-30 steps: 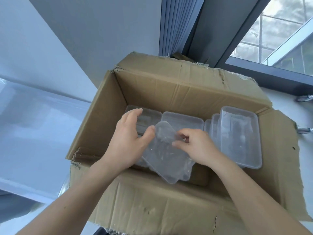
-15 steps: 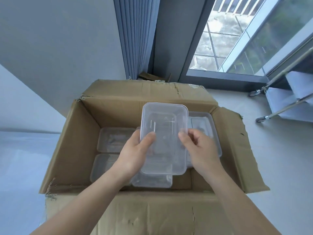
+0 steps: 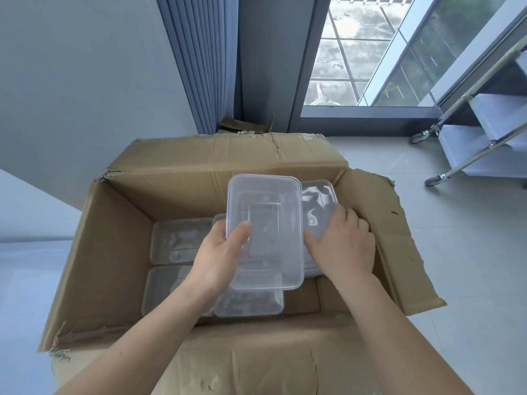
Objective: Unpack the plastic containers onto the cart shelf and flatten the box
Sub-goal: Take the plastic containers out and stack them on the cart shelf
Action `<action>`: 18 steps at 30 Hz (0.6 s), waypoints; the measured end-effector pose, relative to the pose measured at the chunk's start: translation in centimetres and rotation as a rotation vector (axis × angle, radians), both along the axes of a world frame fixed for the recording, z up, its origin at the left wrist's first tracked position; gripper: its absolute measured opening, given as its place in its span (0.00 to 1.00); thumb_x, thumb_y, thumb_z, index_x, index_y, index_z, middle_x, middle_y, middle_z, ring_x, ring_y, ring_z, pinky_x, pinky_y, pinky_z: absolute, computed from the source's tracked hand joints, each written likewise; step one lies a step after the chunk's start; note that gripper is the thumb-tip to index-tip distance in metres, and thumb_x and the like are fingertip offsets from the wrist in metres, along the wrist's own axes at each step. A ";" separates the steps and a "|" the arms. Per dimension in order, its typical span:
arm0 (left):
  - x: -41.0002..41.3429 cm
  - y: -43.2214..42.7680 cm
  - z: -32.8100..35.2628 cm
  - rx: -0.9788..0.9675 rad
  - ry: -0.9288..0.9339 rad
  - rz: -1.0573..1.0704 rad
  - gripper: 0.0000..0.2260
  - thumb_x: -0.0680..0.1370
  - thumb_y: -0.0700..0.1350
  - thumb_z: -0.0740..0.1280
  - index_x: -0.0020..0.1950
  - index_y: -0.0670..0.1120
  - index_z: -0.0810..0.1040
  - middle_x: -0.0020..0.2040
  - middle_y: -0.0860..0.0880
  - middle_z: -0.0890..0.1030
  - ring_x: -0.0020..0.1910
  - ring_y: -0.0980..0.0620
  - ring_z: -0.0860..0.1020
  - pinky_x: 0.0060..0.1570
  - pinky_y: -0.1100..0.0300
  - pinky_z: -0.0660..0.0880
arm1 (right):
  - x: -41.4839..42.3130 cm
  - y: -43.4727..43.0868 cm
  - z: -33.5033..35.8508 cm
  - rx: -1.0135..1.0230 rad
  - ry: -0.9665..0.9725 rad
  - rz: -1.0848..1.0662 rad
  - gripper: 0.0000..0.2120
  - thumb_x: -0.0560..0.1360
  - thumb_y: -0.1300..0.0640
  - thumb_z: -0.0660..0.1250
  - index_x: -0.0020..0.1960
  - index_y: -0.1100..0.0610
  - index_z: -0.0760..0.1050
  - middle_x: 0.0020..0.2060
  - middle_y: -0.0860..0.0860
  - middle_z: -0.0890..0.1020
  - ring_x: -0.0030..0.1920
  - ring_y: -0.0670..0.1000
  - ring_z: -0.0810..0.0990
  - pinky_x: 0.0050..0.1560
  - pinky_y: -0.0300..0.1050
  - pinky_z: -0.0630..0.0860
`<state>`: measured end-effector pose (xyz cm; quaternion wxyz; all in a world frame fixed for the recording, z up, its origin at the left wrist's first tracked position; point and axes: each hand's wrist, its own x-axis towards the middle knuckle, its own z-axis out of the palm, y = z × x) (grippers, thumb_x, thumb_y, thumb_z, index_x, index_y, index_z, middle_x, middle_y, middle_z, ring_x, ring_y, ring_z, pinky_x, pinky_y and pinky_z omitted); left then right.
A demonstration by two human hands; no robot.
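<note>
My left hand (image 3: 219, 252) grips a clear rectangular plastic container (image 3: 265, 232) by its near left corner. The thumb is pressed over the rim on the side facing me and the fingers are out of sight behind it. I hold the container above the middle of the open cardboard box (image 3: 171, 195), its open side turned up towards me and its long side running away from me.

My right hand (image 3: 342, 246) lies just beside that container, on a second container (image 3: 319, 203) that leans against the right wall of the box. The fingers are spread and bent over its face, with the tips near its edge, and the thumb is close to the right rim of the one I hold. I cannot tell whether this hand has closed on it.

More clear containers lie flat on the bottom of the box: one at the back left (image 3: 182, 240), one at the front left (image 3: 162, 292), and one directly under the held container (image 3: 248, 306). The box flaps are folded outwards, and the right flap (image 3: 399, 252) has a torn, ragged edge.

The box stands on a pale tiled floor (image 3: 470, 280). The steel-framed cart (image 3: 484, 143), with grey shelves and castor wheels, stands well apart to the right, by the window (image 3: 356, 52). A pleated blue-grey curtain (image 3: 196, 64) hangs behind the box.
</note>
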<state>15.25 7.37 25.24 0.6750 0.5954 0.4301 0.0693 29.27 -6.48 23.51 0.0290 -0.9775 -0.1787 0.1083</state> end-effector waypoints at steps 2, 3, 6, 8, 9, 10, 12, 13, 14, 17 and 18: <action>-0.1 0.2 -0.3 -0.006 0.000 0.010 0.10 0.80 0.54 0.65 0.55 0.49 0.78 0.47 0.53 0.81 0.43 0.50 0.82 0.39 0.55 0.75 | 0.0 0.5 -0.2 -0.011 0.037 -0.017 0.43 0.71 0.32 0.65 0.74 0.59 0.59 0.63 0.57 0.74 0.62 0.60 0.73 0.59 0.54 0.70; -0.1 0.2 -0.4 -0.006 0.000 0.012 0.09 0.80 0.53 0.64 0.55 0.50 0.78 0.47 0.53 0.81 0.42 0.50 0.82 0.39 0.55 0.75 | 0.1 0.6 -0.3 0.003 0.069 -0.035 0.46 0.71 0.31 0.65 0.76 0.60 0.55 0.64 0.57 0.74 0.62 0.60 0.74 0.59 0.54 0.70; -0.3 0.5 -0.4 -0.014 -0.014 0.023 0.09 0.79 0.55 0.65 0.54 0.51 0.78 0.43 0.56 0.82 0.42 0.51 0.82 0.39 0.54 0.75 | 0.9 0.3 -0.2 0.121 0.226 -0.153 0.52 0.68 0.30 0.69 0.76 0.60 0.52 0.63 0.58 0.76 0.60 0.61 0.77 0.54 0.53 0.75; -0.4 0.6 -0.3 -0.016 -0.019 0.025 0.13 0.75 0.59 0.66 0.53 0.53 0.78 0.41 0.59 0.83 0.42 0.50 0.82 0.41 0.52 0.77 | 1.3 -0.1 0.0 0.190 0.280 -0.204 0.46 0.67 0.31 0.72 0.70 0.60 0.59 0.58 0.57 0.79 0.56 0.61 0.79 0.50 0.52 0.77; -0.4 0.7 -0.3 -0.014 -0.020 0.027 0.14 0.73 0.60 0.65 0.52 0.53 0.79 0.40 0.60 0.83 0.42 0.50 0.82 0.42 0.51 0.78 | 1.4 -0.4 0.1 0.223 0.284 -0.214 0.42 0.67 0.33 0.73 0.66 0.59 0.62 0.57 0.57 0.80 0.55 0.61 0.80 0.49 0.52 0.77; -0.5 0.7 -0.3 -0.013 -0.018 0.036 0.15 0.71 0.60 0.65 0.51 0.53 0.79 0.41 0.59 0.83 0.42 0.49 0.82 0.44 0.50 0.78 | 1.4 -0.6 0.4 0.250 0.282 -0.216 0.40 0.67 0.34 0.73 0.64 0.59 0.63 0.56 0.57 0.80 0.54 0.61 0.80 0.49 0.52 0.77; -0.6 0.7 -0.2 -0.017 -0.022 0.059 0.17 0.70 0.61 0.65 0.52 0.53 0.79 0.43 0.57 0.83 0.43 0.49 0.83 0.46 0.47 0.80 | 1.4 -0.9 0.9 0.281 0.268 -0.205 0.38 0.67 0.36 0.75 0.63 0.60 0.63 0.55 0.56 0.79 0.53 0.61 0.79 0.47 0.52 0.77; -0.7 0.7 0.0 -0.022 -0.025 0.069 0.18 0.70 0.61 0.65 0.53 0.52 0.79 0.43 0.57 0.83 0.44 0.49 0.83 0.48 0.45 0.80 | 1.4 -1.1 1.3 0.304 0.254 -0.199 0.39 0.66 0.36 0.76 0.62 0.59 0.63 0.54 0.56 0.78 0.52 0.61 0.79 0.47 0.52 0.77; -0.7 0.7 0.1 -0.028 -0.026 0.079 0.18 0.70 0.61 0.66 0.53 0.52 0.79 0.44 0.57 0.83 0.43 0.49 0.83 0.49 0.43 0.81 | 1.5 -1.2 1.6 0.342 0.233 -0.200 0.39 0.65 0.36 0.76 0.62 0.58 0.63 0.54 0.55 0.78 0.52 0.61 0.79 0.48 0.53 0.77; -1.0 0.7 0.9 -0.012 -0.058 0.091 0.10 0.78 0.56 0.66 0.51 0.51 0.79 0.41 0.59 0.82 0.42 0.52 0.83 0.47 0.45 0.81 | 1.8 -1.7 2.8 0.542 0.241 -0.243 0.39 0.61 0.36 0.78 0.61 0.54 0.64 0.52 0.48 0.76 0.51 0.56 0.79 0.52 0.56 0.78; -1.1 0.7 1.4 -0.004 -0.068 0.096 0.09 0.79 0.55 0.66 0.49 0.51 0.79 0.40 0.59 0.82 0.43 0.51 0.83 0.46 0.46 0.81 | 1.9 -1.8 3.2 0.641 0.286 -0.256 0.38 0.61 0.37 0.79 0.60 0.52 0.63 0.52 0.45 0.75 0.51 0.53 0.79 0.53 0.57 0.78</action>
